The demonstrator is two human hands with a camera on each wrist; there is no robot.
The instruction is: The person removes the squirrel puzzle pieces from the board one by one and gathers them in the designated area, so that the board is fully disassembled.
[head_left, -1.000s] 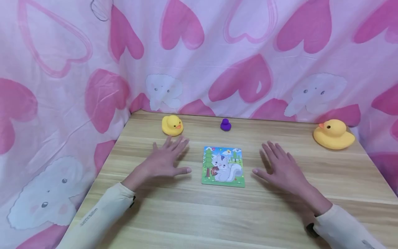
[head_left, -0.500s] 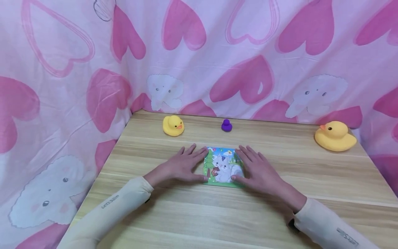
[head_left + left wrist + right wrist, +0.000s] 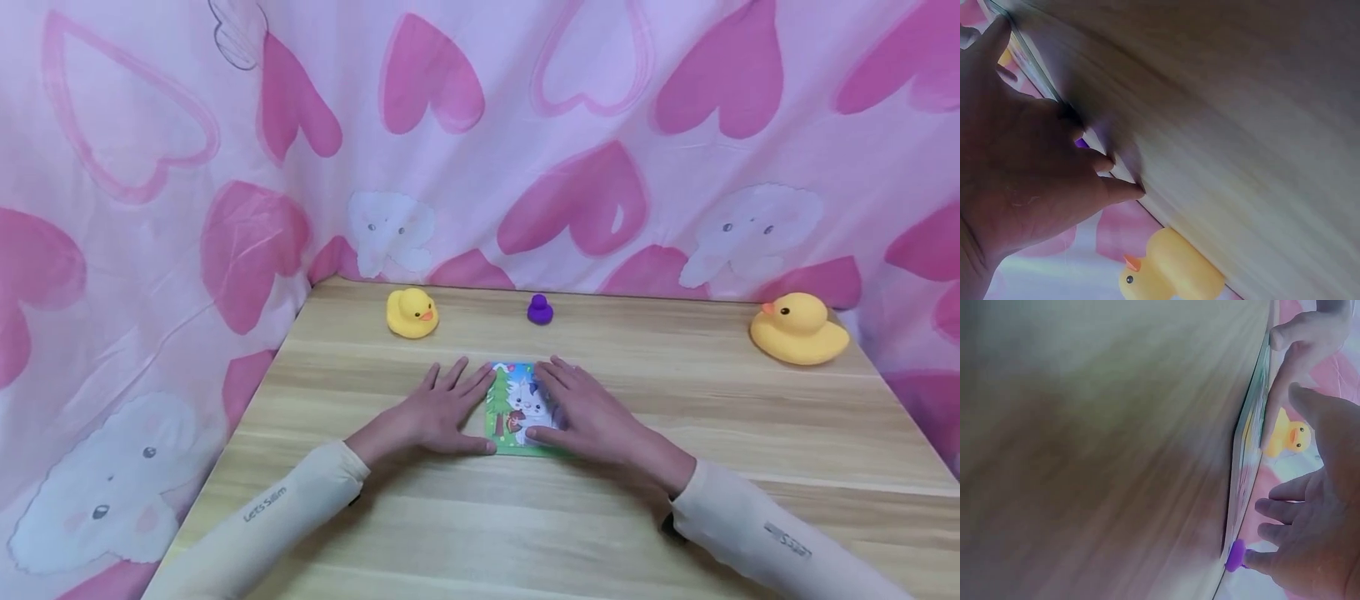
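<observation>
A flat square picture board [image 3: 517,417] with a cartoon squirrel holding an acorn lies on the wooden table. My left hand [image 3: 442,412] is at its left edge, fingers spread, thumb and fingertips on or just beside the border. Over the right part of the board is my right hand [image 3: 596,417], which hides much of the squirrel's tail. In the right wrist view the board [image 3: 1249,444] appears as a thin slab, and the right hand [image 3: 1316,512] seems to be just above it. The left wrist view shows the left hand [image 3: 1041,144] with fingers extended along the board's side.
Along the table's back edge stand a yellow duck [image 3: 412,313], a small purple duck [image 3: 540,310] and a larger yellow duck [image 3: 799,330] at the right. A pink heart-patterned curtain [image 3: 465,175] hangs behind and beside the wooden table [image 3: 465,533].
Both hands have come inward from either side to the picture board. Over the last half second the right hand has slid further left, covering more of the squirrel.
</observation>
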